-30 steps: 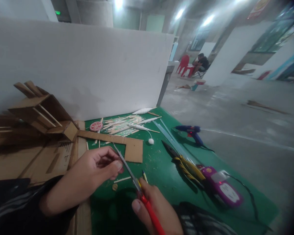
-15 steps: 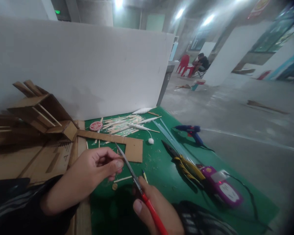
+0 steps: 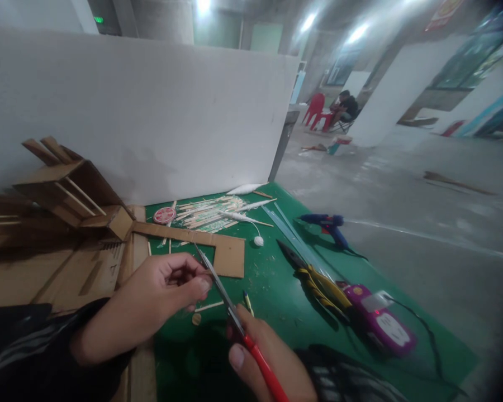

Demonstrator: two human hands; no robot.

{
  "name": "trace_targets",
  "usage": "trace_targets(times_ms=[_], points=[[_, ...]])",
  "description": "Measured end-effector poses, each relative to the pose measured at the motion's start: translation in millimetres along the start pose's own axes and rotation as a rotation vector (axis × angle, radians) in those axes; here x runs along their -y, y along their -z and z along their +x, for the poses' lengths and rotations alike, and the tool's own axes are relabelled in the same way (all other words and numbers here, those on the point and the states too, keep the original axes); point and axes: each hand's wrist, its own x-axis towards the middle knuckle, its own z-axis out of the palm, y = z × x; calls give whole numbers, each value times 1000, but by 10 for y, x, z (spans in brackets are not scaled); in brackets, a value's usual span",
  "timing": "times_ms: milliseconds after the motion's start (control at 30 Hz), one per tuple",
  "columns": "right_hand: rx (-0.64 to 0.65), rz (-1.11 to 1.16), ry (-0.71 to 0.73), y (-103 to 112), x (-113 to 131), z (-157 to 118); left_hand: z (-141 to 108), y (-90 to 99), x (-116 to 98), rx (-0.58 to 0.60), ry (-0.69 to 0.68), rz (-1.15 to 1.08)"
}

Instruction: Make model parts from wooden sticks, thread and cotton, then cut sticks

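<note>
At left, a brown cardboard structure (image 3: 79, 184) leans beside a white board (image 3: 171, 117) at the far edge of a green tabletop (image 3: 272, 290). A person's left hand (image 3: 159, 296) reaches in from the near left, thumb and forefinger pinched together on a small brown sliver (image 3: 208, 272), its exact material too small to tell. The sliver shows just past the fingertips, where a second earlier none could be seen; its end meets the blades of a pair of red-handled scissors (image 3: 236, 321). Behind the left hand, a round red-and-white container (image 3: 165, 215) and a spread of thin wooden sticks (image 3: 203, 215) lie on the far side, with an L-shaped cardboard piece (image 3: 229, 258) in front of them. Below the fingertips sits a small round disc (image 3: 197, 319). The right hand (image 3: 270, 349), slightly farther right than a second ago, wraps the scissors' handles, the blades slanting far and left with their tips slightly parted. Farther right lie yellow-handled long-nose pliers (image 3: 318, 285), a blue hot glue gun (image 3: 329, 224) on the far side and a purple power strip (image 3: 379, 321) nearer, its top carrying a plugged-in adapter (image 3: 373, 301).
</note>
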Motion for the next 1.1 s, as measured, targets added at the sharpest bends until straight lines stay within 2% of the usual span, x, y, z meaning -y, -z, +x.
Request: trace_targets(times_ms=[200,400,567,867,1100], points=[[83,11,6,41,-12,44,-3,14,43,2,12,14],[77,-2,38,67,-24,60,-18,28,46,-12,14,43],[118,-29,23,77,-27,55,-9,27,60,-18,6,68],[74,-21,2,25,-16,86,-14,29,22,-54,-28,108],[37,-19,3,35,-19,85,-28,-52,47,-55,-64,16]])
